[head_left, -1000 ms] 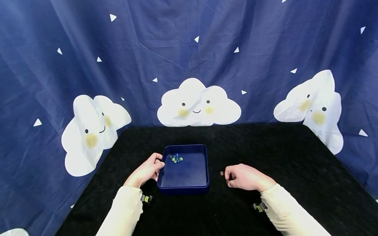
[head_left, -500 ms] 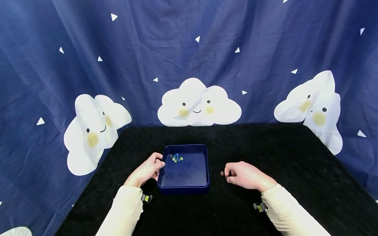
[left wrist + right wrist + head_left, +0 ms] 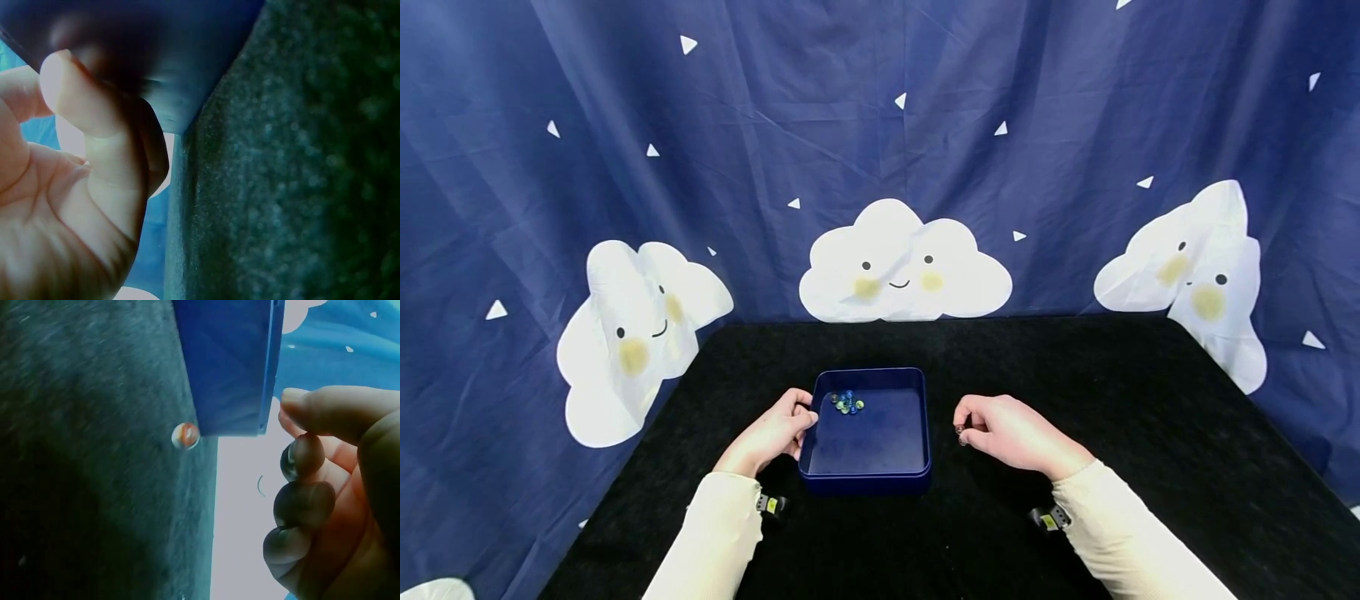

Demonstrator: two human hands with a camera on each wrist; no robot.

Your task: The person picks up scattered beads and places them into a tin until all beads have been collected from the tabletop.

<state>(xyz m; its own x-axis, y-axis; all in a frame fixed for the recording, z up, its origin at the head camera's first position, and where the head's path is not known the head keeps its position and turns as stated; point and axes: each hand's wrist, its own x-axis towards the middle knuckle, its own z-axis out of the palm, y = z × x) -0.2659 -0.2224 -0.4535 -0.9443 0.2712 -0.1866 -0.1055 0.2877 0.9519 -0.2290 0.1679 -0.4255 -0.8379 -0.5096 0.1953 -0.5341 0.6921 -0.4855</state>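
Note:
A square navy-blue box point(image 3: 872, 433) stands on the black cloth, and several blue and yellow-green glass marbles point(image 3: 847, 404) lie inside near its back left corner. My left hand point(image 3: 775, 433) grips the box's left wall; in the left wrist view the thumb point(image 3: 69, 87) lies against its dark side. To the right of the box, my right hand point(image 3: 1011, 429) pinches a reddish-brown marble point(image 3: 959, 429) between thumb and index finger. A second reddish marble point(image 3: 185, 435) rests on the cloth below that hand. The held marble is hidden in the right wrist view.
Black cloth point(image 3: 1075, 367) covers the table on all sides of the box. Behind it hangs a blue curtain point(image 3: 737, 167) with white clouds and small triangles. A small black camera point(image 3: 1049, 518) sits at the right wrist, another camera point(image 3: 772, 505) at the left.
My right hand has taken hold of one reddish marble and moved up and to the left with it, above the other one. The left hand and box have stayed in place.

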